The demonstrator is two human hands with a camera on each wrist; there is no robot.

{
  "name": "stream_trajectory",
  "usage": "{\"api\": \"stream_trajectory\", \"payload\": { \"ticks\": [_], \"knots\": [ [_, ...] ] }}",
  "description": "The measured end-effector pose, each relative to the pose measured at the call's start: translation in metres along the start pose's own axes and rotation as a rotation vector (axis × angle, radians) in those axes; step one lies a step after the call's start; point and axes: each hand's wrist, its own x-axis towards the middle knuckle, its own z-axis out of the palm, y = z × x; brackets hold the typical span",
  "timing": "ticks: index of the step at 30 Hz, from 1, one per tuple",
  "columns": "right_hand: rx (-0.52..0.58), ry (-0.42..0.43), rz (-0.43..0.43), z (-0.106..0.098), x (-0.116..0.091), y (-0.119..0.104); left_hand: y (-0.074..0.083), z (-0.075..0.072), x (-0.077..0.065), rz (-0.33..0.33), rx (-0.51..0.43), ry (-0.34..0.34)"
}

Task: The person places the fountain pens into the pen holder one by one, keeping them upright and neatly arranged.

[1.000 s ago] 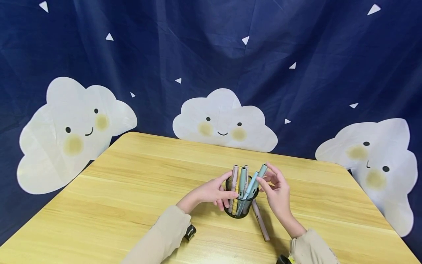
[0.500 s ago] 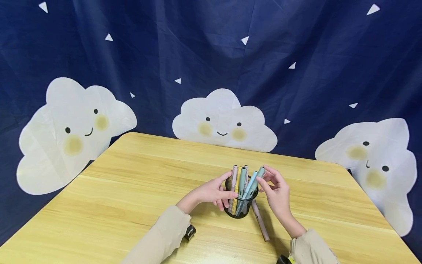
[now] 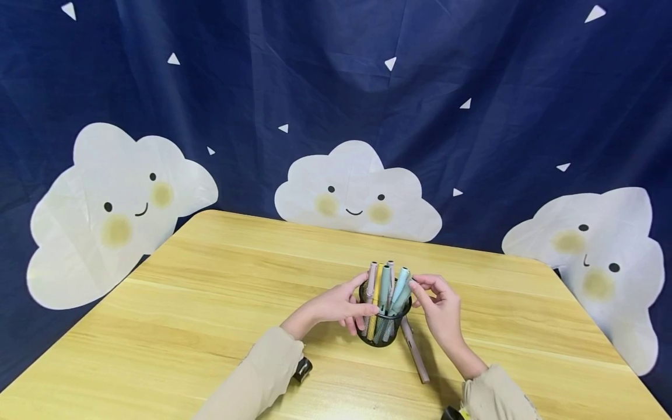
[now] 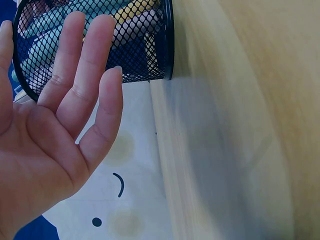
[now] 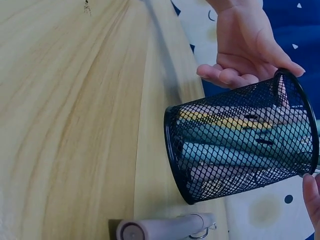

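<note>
A black mesh pen holder [image 3: 379, 337] stands upright on the table with several pens inside: lilac, yellow, green and light blue. My left hand [image 3: 333, 304] holds it from the left, thumb over the near rim; in the left wrist view, several of its fingers [image 4: 75, 85] lie along the mesh. At the right rim, my right hand [image 3: 443, 306] pinches the top of a green pen [image 3: 402, 302] that leans inside the holder. Only the tips of the right fingers [image 5: 312, 200] show in the right wrist view. A lilac pen [image 3: 416, 353] lies on the table right of the holder.
The light wooden table [image 3: 236, 280] extends around the holder on all sides. Behind it hangs a dark blue curtain [image 3: 336, 76] with white clouds and small triangles. Black wrist bands [image 3: 303, 370] sit near both sleeves.
The green pen in my right hand has gone down deeper into the holder, and the right fingers have lowered with it. The left hand, holder and loose lilac pen stay in place.
</note>
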Motion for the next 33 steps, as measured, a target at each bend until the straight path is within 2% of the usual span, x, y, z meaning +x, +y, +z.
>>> {"api": "stream_trajectory", "payload": {
  "ticks": [3,4,6,7,11,13,15,18,20,22,24,27,30,33],
  "knots": [
    [-0.042,-0.01,-0.026,-0.009,-0.004,0.028,0.0,0.0,0.0,0.001,-0.006,0.0],
    [-0.051,-0.011,-0.024,-0.009,-0.004,0.028,0.0,0.0,0.001,0.002,-0.009,-0.001],
    [0.006,-0.012,-0.006,-0.006,-0.002,0.013,0.0,0.0,0.001,0.002,-0.013,-0.002],
    [-0.025,-0.004,0.006,-0.004,-0.002,0.007,0.0,0.0,0.001,0.001,-0.014,-0.002],
    [0.046,0.01,0.084,0.005,0.003,-0.033,0.001,0.0,0.0,0.0,-0.018,-0.004],
    [-0.001,0.017,0.122,0.005,0.003,-0.036,0.001,0.0,0.0,-0.001,-0.02,-0.005],
    [0.011,0.001,0.133,0.0,0.001,-0.025,0.001,0.0,0.0,-0.002,-0.022,-0.005],
    [-0.015,-0.034,0.167,-0.011,-0.005,0.007,0.001,0.0,0.0,-0.004,-0.02,-0.005],
    [0.007,-0.068,0.19,-0.018,-0.009,0.025,0.001,0.0,0.0,-0.004,-0.016,-0.004],
    [0.015,-0.099,0.219,-0.022,-0.011,0.033,0.001,0.0,0.0,-0.004,-0.012,-0.003],
    [0.012,-0.119,0.251,-0.022,-0.011,0.027,0.001,0.0,0.0,-0.006,-0.008,-0.003],
    [-0.038,-0.138,0.323,-0.016,-0.008,0.004,0.002,0.0,0.0,-0.005,-0.004,-0.003],
    [-0.125,-0.15,0.442,-0.009,-0.004,-0.02,0.002,0.0,0.0,-0.001,-0.004,-0.005],
    [-0.163,-0.183,0.519,-0.008,-0.002,-0.026,0.002,-0.001,0.0,-0.003,-0.002,-0.008]
  ]
}}
